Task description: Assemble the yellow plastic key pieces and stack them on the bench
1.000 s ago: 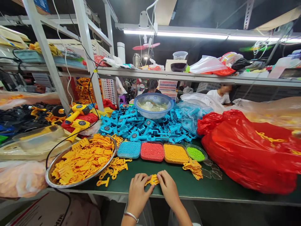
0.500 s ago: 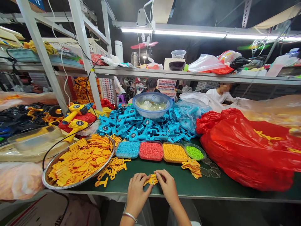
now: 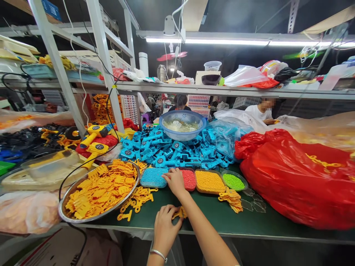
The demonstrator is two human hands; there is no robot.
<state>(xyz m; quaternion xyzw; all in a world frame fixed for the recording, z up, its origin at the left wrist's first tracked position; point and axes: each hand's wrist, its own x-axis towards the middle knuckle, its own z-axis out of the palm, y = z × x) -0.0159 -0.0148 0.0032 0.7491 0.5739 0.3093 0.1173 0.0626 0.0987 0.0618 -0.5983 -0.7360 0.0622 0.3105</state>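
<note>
My left hand [image 3: 166, 224], with a bracelet on its wrist, pinches a yellow plastic part [image 3: 181, 213] just above the table's front edge. My right forearm crosses in front and hides some of that part. Over the gap between the tray of blue beads [image 3: 152, 178] and the tray of red beads [image 3: 189, 180] is my right hand [image 3: 175, 181]. Its thumb and index finger are drawn together at the blue beads' right edge; whatever is between the fingertips is too small to see. Several similar yellow parts [image 3: 231, 200] lie stacked to the right.
Left stands a metal bowl [image 3: 63, 207] heaped with yellow parts, loose ones beside it. Trays of yellow beads [image 3: 210, 181] and green beads [image 3: 234, 181] continue the row. Behind are blue plastic parts [image 3: 177, 149] under a basin [image 3: 183, 136]. A red bag [image 3: 280, 177] bulges at right.
My right hand has left the yellow part and moved forward to the blue bead tray. My left hand still holds the part near the front edge. The view has shifted slightly.
</note>
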